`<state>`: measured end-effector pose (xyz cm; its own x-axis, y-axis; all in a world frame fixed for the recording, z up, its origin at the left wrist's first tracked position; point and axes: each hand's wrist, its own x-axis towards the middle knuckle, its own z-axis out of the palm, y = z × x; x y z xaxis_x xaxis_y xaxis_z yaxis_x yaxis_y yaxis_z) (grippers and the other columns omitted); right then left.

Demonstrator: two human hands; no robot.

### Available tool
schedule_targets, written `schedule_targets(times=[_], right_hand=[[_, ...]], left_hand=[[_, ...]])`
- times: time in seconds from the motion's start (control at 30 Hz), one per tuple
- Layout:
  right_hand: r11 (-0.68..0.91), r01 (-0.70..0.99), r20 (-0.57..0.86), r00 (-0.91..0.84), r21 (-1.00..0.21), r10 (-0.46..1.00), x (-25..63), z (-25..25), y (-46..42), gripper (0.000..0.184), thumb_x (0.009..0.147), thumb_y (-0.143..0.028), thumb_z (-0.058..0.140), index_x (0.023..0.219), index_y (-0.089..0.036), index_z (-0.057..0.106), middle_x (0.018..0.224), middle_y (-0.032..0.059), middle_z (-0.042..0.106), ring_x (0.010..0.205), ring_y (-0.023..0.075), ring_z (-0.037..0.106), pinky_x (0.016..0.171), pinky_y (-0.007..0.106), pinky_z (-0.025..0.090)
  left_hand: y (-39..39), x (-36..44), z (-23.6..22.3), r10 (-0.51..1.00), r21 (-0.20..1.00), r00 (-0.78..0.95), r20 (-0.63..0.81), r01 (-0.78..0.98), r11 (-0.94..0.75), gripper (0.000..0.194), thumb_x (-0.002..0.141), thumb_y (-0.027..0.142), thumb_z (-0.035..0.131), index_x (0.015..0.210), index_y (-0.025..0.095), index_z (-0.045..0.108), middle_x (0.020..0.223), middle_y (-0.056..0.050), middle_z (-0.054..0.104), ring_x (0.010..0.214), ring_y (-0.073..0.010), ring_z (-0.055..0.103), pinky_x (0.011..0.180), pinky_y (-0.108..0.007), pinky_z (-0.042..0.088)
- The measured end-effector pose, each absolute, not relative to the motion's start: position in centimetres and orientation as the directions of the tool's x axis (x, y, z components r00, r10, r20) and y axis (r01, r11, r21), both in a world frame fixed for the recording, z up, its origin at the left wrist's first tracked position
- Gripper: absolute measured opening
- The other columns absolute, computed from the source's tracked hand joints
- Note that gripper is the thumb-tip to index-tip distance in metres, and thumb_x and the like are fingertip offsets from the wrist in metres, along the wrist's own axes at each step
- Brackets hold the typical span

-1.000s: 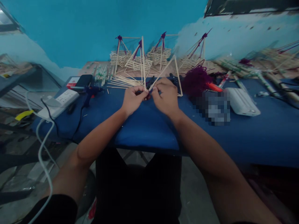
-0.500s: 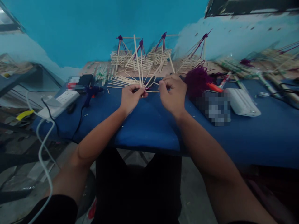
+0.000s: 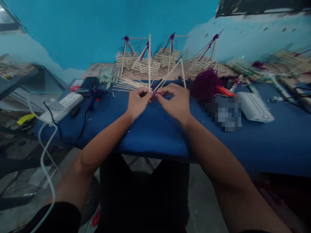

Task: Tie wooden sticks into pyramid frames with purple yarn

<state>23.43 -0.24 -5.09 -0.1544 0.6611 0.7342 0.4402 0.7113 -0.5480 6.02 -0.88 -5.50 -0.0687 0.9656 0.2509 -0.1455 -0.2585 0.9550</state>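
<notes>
My left hand [image 3: 139,101] pinches a frame of thin bamboo sticks [image 3: 150,61] at the point where the sticks meet. One stick rises upright, and others slant up to the right into a corner above my right hand [image 3: 175,101]. That hand is closed too, its fingertips pinching a purple yarn strand [image 3: 156,93] right beside the joint. Both sets of fingertips nearly touch. How the yarn runs round the sticks is hidden by the fingers. Loose bamboo sticks [image 3: 128,84] lie just behind my left hand.
Stacked stick structures with purple yarn tops [image 3: 145,64] stand along the wall. To the right are a purple yarn heap [image 3: 206,81], a white box-shaped device [image 3: 255,106] and orange-handled tool [image 3: 224,91]. On the left lie a power strip [image 3: 63,105] and blue glue gun [image 3: 93,98] with cords.
My right hand has moved left and slightly down, bringing its fingertips to the joint. The stick frame has turned, so its tall stick now stands upright and a corner shows at right.
</notes>
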Motion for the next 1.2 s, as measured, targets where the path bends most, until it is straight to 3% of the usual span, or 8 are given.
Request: schedule_targets(times=[0.27, 0.43, 0.6, 0.83, 1.2], right_hand=[[0.762, 0.433, 0.775, -0.195, -0.482, 0.601, 23.53, -4.76, -0.39, 0.011, 0.090, -0.035, 0.078, 0.084, -0.027, 0.080, 0.094, 0.0055, 0.079, 0.086, 0.0247, 0.073, 0.080, 0.042, 0.063], [0.794, 0.431, 0.780, -0.267, -0.429, 0.566, 23.51, -4.74, -0.55, 0.005, 0.087, -0.031, 0.075, 0.085, -0.027, 0.077, 0.108, 0.0071, 0.080, 0.100, 0.0280, 0.076, 0.087, 0.044, 0.065], [0.772, 0.454, 0.781, -0.226, -0.445, 0.582, 23.55, -5.00, -0.34, 0.007, 0.085, -0.030, 0.079, 0.087, -0.026, 0.073, 0.104, 0.0077, 0.079, 0.099, 0.0288, 0.075, 0.094, 0.048, 0.065], [0.724, 0.449, 0.724, -0.212, -0.524, 0.656, 23.37, -5.15, -0.27, 0.005, 0.090, -0.032, 0.079, 0.089, -0.027, 0.078, 0.102, 0.0076, 0.081, 0.098, 0.0284, 0.076, 0.095, 0.050, 0.065], [0.649, 0.311, 0.624, -0.191, -0.694, 0.758, 23.63, -5.07, 0.33, 0.011, 0.093, -0.033, 0.080, 0.085, -0.024, 0.082, 0.092, 0.0059, 0.080, 0.086, 0.0225, 0.074, 0.080, 0.040, 0.063]], left_hand=[[-1.07, 6.10, -5.27, 0.970, 0.958, -0.092, 0.225, -0.160, -0.237, 0.020, 0.090, 0.010, 0.075, 0.072, 0.018, 0.070, 0.066, 0.005, 0.071, 0.061, -0.0064, 0.069, 0.067, -0.019, 0.061], [-1.01, 6.05, -5.25, 0.968, 0.961, -0.120, 0.222, -0.143, -0.238, 0.021, 0.089, 0.010, 0.076, 0.071, 0.018, 0.068, 0.065, 0.005, 0.068, 0.058, -0.0047, 0.064, 0.061, -0.016, 0.056], [-0.82, 6.00, -5.28, 0.970, 0.962, -0.138, 0.201, -0.161, -0.222, 0.022, 0.090, 0.013, 0.076, 0.072, 0.019, 0.067, 0.065, 0.005, 0.067, 0.059, -0.0062, 0.066, 0.063, -0.017, 0.057], [-1.33, 6.17, -5.02, 0.958, 0.956, -0.090, 0.273, -0.087, -0.280, 0.020, 0.092, 0.011, 0.075, 0.074, 0.018, 0.071, 0.068, 0.004, 0.071, 0.064, -0.0079, 0.066, 0.068, -0.019, 0.059], [-1.21, 5.95, -5.40, 0.948, 0.942, -0.009, 0.317, -0.111, -0.316, 0.017, 0.091, 0.015, 0.080, 0.076, 0.018, 0.073, 0.072, 0.002, 0.074, 0.068, -0.0097, 0.072, 0.073, -0.023, 0.063]])
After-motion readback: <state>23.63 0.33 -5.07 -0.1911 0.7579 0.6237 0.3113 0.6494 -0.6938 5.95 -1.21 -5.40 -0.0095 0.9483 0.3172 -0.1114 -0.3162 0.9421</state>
